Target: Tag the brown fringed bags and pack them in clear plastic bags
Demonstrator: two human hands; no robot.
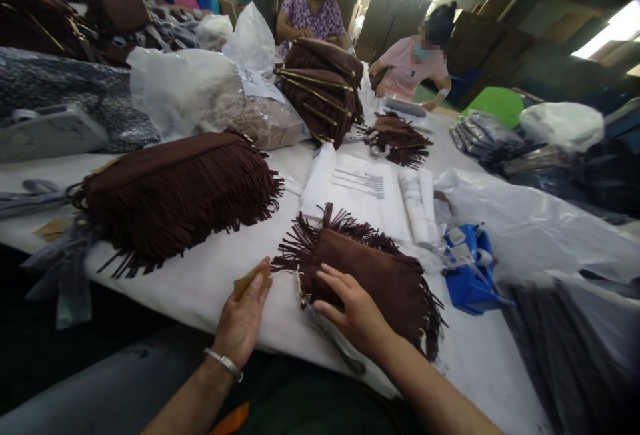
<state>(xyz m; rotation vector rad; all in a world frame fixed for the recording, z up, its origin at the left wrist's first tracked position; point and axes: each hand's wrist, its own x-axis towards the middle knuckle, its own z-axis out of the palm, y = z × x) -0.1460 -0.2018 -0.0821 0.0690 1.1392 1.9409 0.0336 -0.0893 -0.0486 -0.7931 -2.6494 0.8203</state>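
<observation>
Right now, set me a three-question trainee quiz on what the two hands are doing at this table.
1. True or false: the right hand rests flat on the small brown suede fringed bag.
2. What does the left hand pinch? A) a tan paper tag B) scissors C) a blue plastic bag
3. Fill in: the large pile of brown fringed bags lies to the ____ of the small bag, on the white table cover.

Key: 1 true; 2 A; 3 left.
</observation>
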